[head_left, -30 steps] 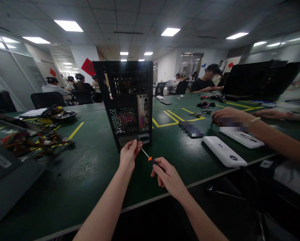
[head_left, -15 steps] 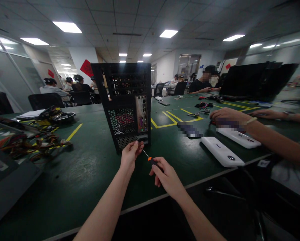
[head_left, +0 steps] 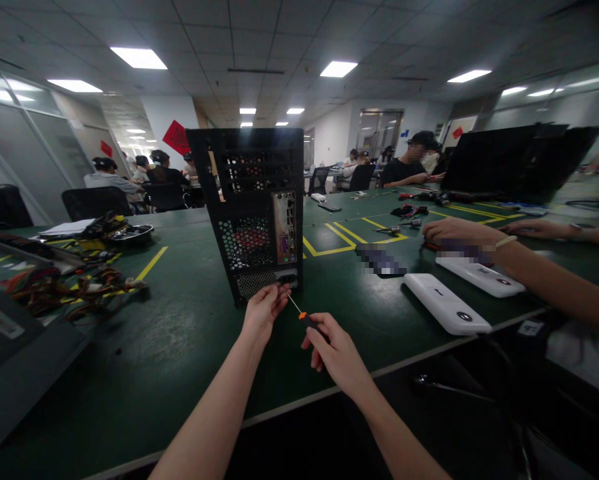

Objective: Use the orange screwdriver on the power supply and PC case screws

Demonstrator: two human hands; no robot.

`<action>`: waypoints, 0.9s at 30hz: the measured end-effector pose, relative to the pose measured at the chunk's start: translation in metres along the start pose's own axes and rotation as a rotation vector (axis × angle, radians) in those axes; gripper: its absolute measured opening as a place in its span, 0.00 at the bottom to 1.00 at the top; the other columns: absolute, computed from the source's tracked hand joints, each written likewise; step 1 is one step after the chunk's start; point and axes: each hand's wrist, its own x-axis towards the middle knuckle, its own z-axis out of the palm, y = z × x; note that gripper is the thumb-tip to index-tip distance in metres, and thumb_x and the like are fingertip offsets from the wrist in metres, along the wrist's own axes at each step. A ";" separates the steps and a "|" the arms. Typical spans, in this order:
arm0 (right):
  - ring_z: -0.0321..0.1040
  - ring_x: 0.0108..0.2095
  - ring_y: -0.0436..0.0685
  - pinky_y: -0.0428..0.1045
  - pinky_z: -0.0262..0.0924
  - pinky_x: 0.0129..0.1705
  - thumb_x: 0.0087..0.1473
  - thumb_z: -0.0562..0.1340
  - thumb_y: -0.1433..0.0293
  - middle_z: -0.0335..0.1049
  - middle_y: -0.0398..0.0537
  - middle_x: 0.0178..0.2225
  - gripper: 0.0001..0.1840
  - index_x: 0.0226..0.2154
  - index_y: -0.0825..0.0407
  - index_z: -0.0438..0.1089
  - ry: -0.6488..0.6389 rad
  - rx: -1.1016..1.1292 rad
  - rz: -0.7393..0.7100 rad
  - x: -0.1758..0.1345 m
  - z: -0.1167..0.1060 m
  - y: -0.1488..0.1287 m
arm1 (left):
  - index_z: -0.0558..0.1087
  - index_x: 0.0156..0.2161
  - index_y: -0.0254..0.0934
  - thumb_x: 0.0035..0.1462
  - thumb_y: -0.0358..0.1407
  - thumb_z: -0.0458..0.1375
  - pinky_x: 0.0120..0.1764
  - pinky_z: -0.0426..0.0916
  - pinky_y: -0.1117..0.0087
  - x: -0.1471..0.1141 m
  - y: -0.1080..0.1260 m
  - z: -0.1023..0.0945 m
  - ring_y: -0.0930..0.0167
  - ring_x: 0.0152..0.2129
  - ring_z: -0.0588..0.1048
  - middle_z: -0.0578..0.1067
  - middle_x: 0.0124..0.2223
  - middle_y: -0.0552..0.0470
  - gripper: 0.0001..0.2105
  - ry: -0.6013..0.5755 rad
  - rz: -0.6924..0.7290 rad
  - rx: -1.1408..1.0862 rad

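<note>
A black computer case (head_left: 211, 200) stands upright on the green table with its rear panel facing me. Metal ports and perforated vents show on that panel. My right hand (head_left: 333, 343) is closed around the handle of a screwdriver (head_left: 305, 319), black with an orange collar. Its thin shaft slants up and left toward my left fingertips. Just in front of the case's lower edge, my left hand (head_left: 263, 310) is pinched beside the screwdriver's tip. Whatever sits between those fingers is too small or hidden to make out.
At the left lie bundled cables (head_left: 99, 283) and a grey metal box (head_left: 24, 360). Right of the case are a phone (head_left: 379, 260) and a white power bank-like device (head_left: 444, 303). A co-worker's hand (head_left: 459, 233) rests beside a second white device (head_left: 479, 275). The table's front edge (head_left: 329, 393) runs below my hands.
The view has shifted slightly. My hands stay almost in place, with the left fingers drawn a little closer together near the screwdriver's tip.
</note>
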 end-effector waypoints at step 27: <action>0.59 0.15 0.45 0.42 0.54 0.15 0.51 0.50 0.64 0.64 0.39 0.24 0.11 0.37 0.52 0.56 0.028 0.032 0.025 0.013 0.008 0.001 | 0.67 0.34 0.29 0.48 0.22 0.51 0.27 0.68 0.76 0.002 -0.003 0.001 0.73 0.26 0.74 0.73 0.39 0.39 0.07 -0.051 0.012 0.055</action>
